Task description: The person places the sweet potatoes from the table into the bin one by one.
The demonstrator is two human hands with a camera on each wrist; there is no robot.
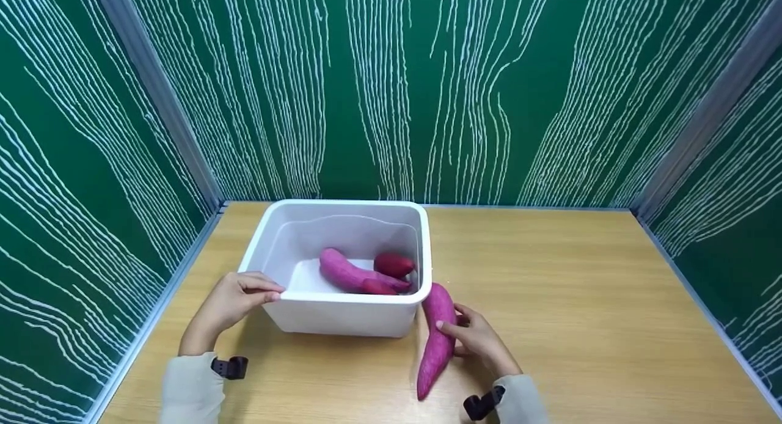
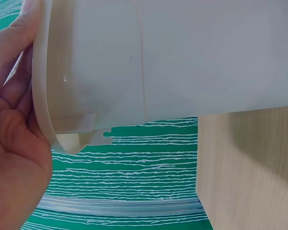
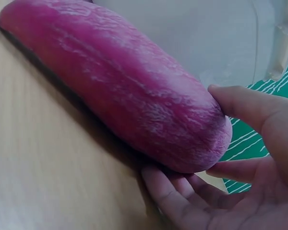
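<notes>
A white plastic bin stands on the table, and my left hand pinches its near-left rim. In the left wrist view, the left fingers lie along the bin's rim. My right hand holds a long pink-purple sweet potato beside the bin's near-right corner. Seen from the right wrist, the thumb is on one side of the sweet potato and the fingers are on the other, close to the wooden surface. Inside the bin lie another pink sweet potato and two darker red pieces, one at the right wall.
The wooden table extends to the right of the bin. Green panels with white wavy lines enclose the back and both sides, joined by grey metal posts. A black wrist camera sits on the right sleeve.
</notes>
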